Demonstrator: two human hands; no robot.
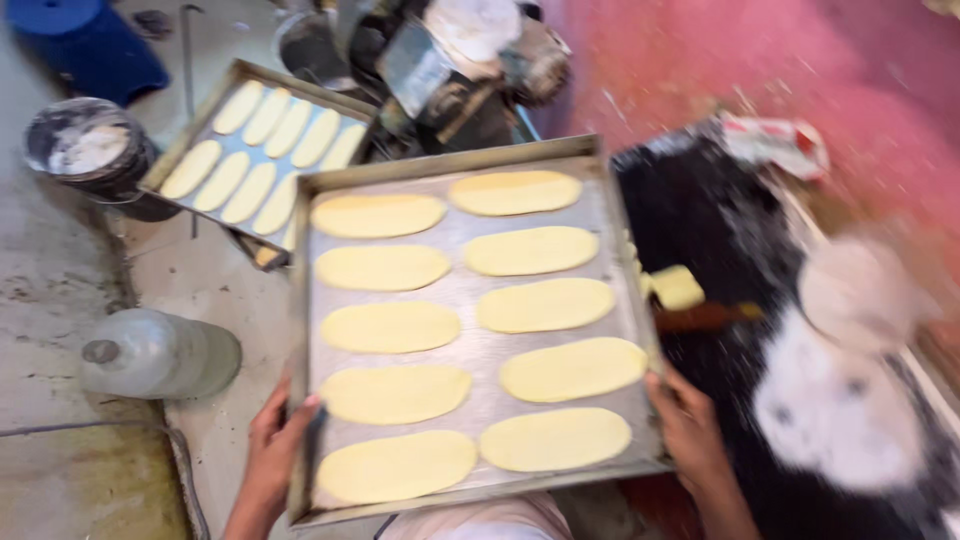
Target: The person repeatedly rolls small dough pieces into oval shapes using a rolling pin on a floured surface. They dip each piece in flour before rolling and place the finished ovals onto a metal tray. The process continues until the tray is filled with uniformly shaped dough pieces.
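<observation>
- The metal tray (470,335) is rectangular, dull grey, with raised rims.
- On it lie ten smooth, pale yellow oval dough pieces (545,305) in two columns.
- The left hand (275,450) is closed around the tray's near-left rim.
- The right hand (688,430) grips its near-right rim.
- Beyond the tray's far-left corner sits a second tray (262,145) of narrower ovals.

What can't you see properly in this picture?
- White lumps, head view: motion blur, so their kind is unclear.
- Machine: cut off by the top edge.
- Second tray: its near corner is hidden behind the held tray.
- Left hand and right hand: palms hidden.
</observation>
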